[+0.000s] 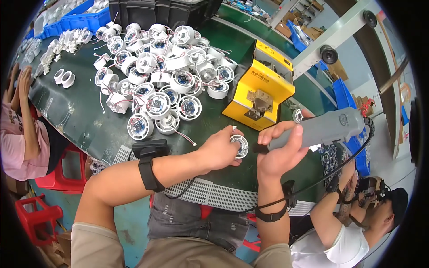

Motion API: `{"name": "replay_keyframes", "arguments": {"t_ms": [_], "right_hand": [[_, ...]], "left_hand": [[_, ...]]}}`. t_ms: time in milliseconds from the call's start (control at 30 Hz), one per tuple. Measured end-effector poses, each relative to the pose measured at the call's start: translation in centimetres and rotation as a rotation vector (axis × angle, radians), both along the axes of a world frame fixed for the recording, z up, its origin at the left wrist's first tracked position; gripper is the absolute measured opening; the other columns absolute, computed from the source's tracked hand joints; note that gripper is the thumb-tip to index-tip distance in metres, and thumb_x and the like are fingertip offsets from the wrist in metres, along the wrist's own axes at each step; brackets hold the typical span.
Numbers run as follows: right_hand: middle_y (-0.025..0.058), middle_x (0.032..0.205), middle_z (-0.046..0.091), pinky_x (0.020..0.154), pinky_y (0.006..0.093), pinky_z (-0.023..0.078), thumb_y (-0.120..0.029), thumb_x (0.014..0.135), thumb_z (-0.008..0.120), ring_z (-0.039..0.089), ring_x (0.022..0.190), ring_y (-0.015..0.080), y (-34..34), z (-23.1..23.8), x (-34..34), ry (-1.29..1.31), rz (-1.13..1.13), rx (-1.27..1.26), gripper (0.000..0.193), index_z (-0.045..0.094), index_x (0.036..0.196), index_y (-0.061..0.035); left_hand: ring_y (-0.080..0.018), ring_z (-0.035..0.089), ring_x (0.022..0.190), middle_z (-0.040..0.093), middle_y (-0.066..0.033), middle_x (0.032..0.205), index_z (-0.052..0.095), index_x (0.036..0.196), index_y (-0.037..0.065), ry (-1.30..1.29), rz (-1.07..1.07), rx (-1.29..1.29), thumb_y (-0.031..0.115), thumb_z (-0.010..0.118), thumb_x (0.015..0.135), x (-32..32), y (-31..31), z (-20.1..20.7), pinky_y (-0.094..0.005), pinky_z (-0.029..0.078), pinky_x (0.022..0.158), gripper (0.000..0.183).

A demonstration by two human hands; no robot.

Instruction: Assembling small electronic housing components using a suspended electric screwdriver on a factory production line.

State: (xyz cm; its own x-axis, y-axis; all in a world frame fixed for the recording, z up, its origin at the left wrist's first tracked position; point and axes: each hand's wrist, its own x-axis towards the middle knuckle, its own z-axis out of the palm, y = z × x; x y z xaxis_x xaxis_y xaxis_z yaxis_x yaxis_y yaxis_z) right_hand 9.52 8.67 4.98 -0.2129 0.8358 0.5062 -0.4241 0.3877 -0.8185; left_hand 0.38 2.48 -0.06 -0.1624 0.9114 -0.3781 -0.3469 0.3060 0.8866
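Note:
My left hand (221, 149) grips a white round plastic housing (241, 147) by its rim, its open side turned to the right. A short wire with a white plug sticks up beside those fingers. In my right hand (283, 149) lies a grey electric screwdriver (333, 128), held nearly level with its dark nose pointing left at the housing. Whether its bit touches the housing, I cannot make out. Just beyond, a yellow screw feeder (243, 109) stands with a metal pick-up block at its front. Heaped to the left are several white round housings (183, 78) with blue circuit boards and thin wires.
A black crate (161, 15) stands behind the heap. Two white rings (67, 79) lie at the left on the dark green table (80, 118). The screwdriver's black cable (330, 172) loops past my right forearm. People sit at both sides; red stools (38, 214) stand lower left.

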Motion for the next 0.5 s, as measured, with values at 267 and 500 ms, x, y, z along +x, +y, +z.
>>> {"name": "replay_keyframes", "arguments": {"t_ms": [267, 500], "right_hand": [[0.0067, 0.066, 0.046, 0.044, 0.0293, 0.043, -0.021, 0.098, 0.041, 0.047, 0.046, 0.0146, 0.0, -0.9, 0.4, -0.016, 0.080, -0.002, 0.037, 0.033, 0.129, -0.0022], [0.0069, 0.066, 0.046, 0.044, 0.0293, 0.045, -0.019, 0.096, 0.042, 0.047, 0.047, 0.0147, 0.2, -1.7, 0.2, -0.049, 0.124, 0.021, 0.033, 0.034, 0.123, -0.0013]], "left_hand": [[-0.0230, 0.066, 0.088, 0.054, -0.0149, 0.111, 0.045, 0.121, -0.005, -0.003, -0.029, -0.001, 0.008, 0.046, 0.096, 0.1, -0.1, -0.1, -0.0328, 0.060, 0.076, 0.028], [-0.0231, 0.067, 0.089, 0.058, -0.0168, 0.113, 0.047, 0.124, -0.003, 0.024, 0.004, 0.011, 0.009, 0.045, 0.095, 0.2, 0.3, -0.9, -0.0324, 0.061, 0.072, 0.031]]}}
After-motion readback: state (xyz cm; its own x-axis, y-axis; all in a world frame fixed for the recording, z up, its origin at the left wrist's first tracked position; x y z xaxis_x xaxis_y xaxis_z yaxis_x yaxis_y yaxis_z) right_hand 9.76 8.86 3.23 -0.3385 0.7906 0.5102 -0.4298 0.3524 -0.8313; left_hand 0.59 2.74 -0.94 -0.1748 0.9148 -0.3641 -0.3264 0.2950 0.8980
